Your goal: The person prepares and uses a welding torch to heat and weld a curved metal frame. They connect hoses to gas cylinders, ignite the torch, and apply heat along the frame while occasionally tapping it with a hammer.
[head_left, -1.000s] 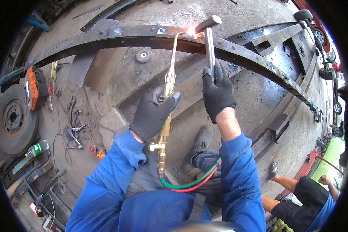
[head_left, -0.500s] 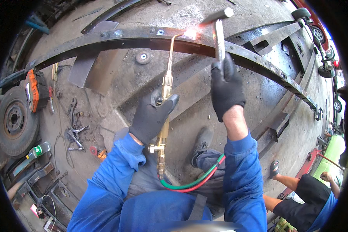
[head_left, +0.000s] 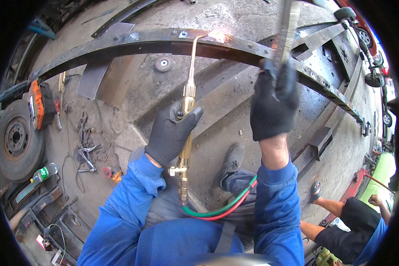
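Observation:
My left hand (head_left: 170,132), in a black glove, is closed around a brass gas torch (head_left: 189,99). The torch's bent copper tip reaches up to a long dark steel beam (head_left: 148,43), where a spot (head_left: 217,36) glows pinkish white. Green and red hoses (head_left: 221,212) run from the torch's lower end. My right hand (head_left: 275,99), gloved too, grips the handle of a hammer (head_left: 286,33). The handle is smeared by motion, and the hammer's head lies beyond the upper edge of the view. The hammer is raised to the right of the glowing spot.
A spare wheel (head_left: 17,137), an orange and black case (head_left: 36,104) and a plastic bottle (head_left: 44,172) are on the left. Loose tools (head_left: 88,157) lie on the floor. More steel beams (head_left: 319,40) stretch out at right. Another person (head_left: 348,226) is at lower right.
My right hand has moved right and slightly down, with the hammer swung upward so its head has left the view. The torch has barely shifted; the glow on the beam looks smaller.

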Demonstrator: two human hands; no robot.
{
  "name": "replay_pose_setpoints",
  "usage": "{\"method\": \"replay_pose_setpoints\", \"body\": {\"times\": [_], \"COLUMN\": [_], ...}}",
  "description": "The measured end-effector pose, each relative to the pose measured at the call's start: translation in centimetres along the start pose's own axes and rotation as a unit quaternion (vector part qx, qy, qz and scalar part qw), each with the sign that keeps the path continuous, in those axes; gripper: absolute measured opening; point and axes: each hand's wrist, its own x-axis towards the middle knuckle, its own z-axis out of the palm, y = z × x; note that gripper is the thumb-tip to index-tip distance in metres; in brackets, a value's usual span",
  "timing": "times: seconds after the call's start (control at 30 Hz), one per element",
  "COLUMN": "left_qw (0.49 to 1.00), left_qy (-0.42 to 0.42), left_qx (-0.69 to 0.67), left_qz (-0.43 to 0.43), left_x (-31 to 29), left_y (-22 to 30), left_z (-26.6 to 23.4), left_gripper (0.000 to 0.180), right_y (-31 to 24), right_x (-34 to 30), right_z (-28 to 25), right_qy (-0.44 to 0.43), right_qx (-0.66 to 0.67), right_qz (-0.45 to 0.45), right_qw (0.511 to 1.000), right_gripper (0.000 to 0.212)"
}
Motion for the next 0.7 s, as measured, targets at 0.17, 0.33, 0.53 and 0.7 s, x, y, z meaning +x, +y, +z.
{"method": "replay_pose_setpoints", "body": {"times": [0.17, 0.33, 0.53, 0.7], "left_qw": [0.999, 1.0, 1.0, 0.999], "left_qy": [-0.009, -0.013, -0.028, -0.039], "left_qx": [-0.052, -0.009, -0.01, -0.025], "left_qz": [-0.01, -0.008, 0.003, -0.01], "left_x": [0.3, 0.1, 1.0, 1.5], "left_y": [0.2, 0.6, 0.2, -0.4], "left_z": [0.0, 0.3, 0.2, 1.0], "left_gripper": [0.026, 0.028, 0.03, 0.031], "right_y": [0.2, 0.4, -2.7, -1.9], "right_x": [0.1, -0.1, -6.5, -6.9], "right_z": [2.5, -1.6, -7.0, -6.6], "right_qy": [-0.125, -0.053, -0.037, -0.073], "right_qx": [-0.276, -0.132, 0.023, 0.06], "right_qz": [0.122, -0.007, 0.141, 0.33], "right_qw": [0.945, 0.99, 0.989, 0.939], "right_gripper": [0.047, 0.039, 0.033, 0.032]}}
